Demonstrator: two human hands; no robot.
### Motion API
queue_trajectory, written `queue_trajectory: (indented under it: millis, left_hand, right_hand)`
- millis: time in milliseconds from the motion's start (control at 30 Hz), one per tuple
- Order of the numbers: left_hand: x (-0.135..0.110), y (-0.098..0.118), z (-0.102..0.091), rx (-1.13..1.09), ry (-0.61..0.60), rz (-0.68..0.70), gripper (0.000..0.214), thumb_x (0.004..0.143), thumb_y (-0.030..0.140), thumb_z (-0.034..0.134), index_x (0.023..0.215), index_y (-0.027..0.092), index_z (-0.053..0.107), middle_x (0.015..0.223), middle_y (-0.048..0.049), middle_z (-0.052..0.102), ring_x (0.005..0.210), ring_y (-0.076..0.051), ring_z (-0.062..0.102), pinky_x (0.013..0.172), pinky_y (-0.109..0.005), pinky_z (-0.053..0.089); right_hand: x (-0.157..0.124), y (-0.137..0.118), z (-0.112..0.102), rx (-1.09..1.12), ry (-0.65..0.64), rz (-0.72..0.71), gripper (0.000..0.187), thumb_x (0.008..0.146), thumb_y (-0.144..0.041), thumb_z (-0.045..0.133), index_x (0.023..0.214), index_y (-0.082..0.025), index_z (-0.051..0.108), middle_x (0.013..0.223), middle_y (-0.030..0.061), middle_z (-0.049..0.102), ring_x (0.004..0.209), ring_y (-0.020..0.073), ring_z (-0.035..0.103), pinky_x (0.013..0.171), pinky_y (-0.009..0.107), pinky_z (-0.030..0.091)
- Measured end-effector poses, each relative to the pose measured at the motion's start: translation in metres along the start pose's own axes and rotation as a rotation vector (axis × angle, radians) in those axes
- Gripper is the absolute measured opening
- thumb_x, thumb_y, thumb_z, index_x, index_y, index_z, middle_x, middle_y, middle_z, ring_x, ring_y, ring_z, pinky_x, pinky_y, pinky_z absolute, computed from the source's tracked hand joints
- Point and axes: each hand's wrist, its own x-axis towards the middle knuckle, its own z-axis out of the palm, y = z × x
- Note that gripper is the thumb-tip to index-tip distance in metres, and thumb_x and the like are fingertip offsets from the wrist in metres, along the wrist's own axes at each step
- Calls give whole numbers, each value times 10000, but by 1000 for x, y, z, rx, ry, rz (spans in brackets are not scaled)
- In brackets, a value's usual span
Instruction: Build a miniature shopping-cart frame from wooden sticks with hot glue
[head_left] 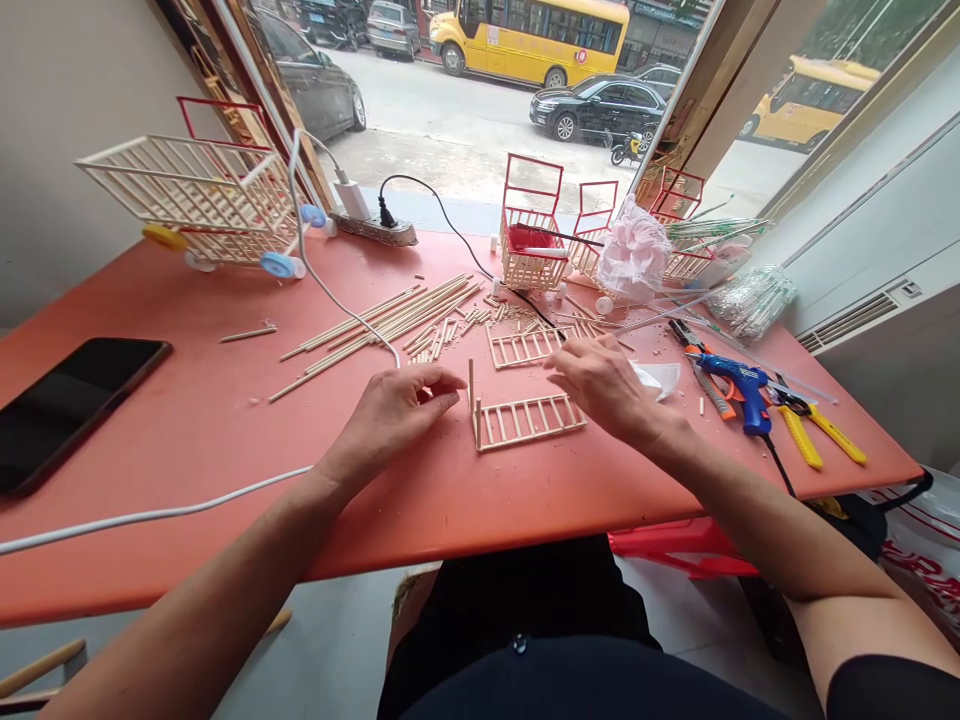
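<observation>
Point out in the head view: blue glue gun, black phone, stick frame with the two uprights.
Blue glue gun (741, 378): head view, on its body.
Black phone (79, 408): head view, mid-screen.
Stick frame (532, 437): head view, middle of its near long rail.

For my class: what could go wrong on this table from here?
The two upright sticks on the near frame have unbraced tops, so a bump might tilt them. The white cable crosses the loose sticks; a tug could scatter them. The blue glue gun lies near the right forearm; if hot, which the picture cannot show, it might burn.
</observation>
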Motion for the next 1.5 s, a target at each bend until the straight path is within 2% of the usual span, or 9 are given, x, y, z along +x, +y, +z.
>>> queue_trajectory:
  millis: [133,267,633,867,1133,1500]
  left_hand:
    - [0,0,1,-37,-7,2,246,772,362,632,879,207,790,872,-52,810,783,-220,712,729,-314,543]
    - [0,1,2,-60,-38,28,239,763,341,613,859,192,773,860,-54,798,787,-211,701,721,-302,520]
    - [0,-2,2,-16,-115,99,188,803,329,626,816,201,764,744,-6,732,656,-148,592,635,-251,448]
    - [0,1,0,-13,-165,168,195,842,350,632,739,208,718,783,-15,733,706,-158,598,687,-263,443]
    - [-1,0,3,-10,-267,243,201,894,349,666,769,210,738,879,-49,750,889,-216,647,830,-323,467]
    - [-2,-11,15,-28,-229,396,108,907,209,697,834,195,776,855,-49,771,859,-210,680,820,-323,505]
  right_hand:
    - [-27,-24,-5,155,38,-107,89,1008,-226,635,970,-174,697,980,58,713,880,199,608,846,325,317]
    - [-39,-33,-3,170,49,-169,56,1002,-204,645,1010,-188,698,1009,52,716,924,203,606,856,327,315]
    - [-43,-22,0,110,-35,-206,143,1010,-114,554,998,-207,661,1041,57,686,934,213,549,869,344,327]
    - [-46,-16,5,74,1,-216,167,1008,-87,537,951,-205,641,1051,60,687,926,209,546,876,337,323]
    - [-39,-7,9,35,37,-214,217,1005,-52,505,1000,-193,670,1124,71,715,979,210,591,905,339,323]
    - [-34,2,16,43,79,-227,203,1006,-44,518,950,-166,669,1004,66,707,915,211,602,839,328,358]
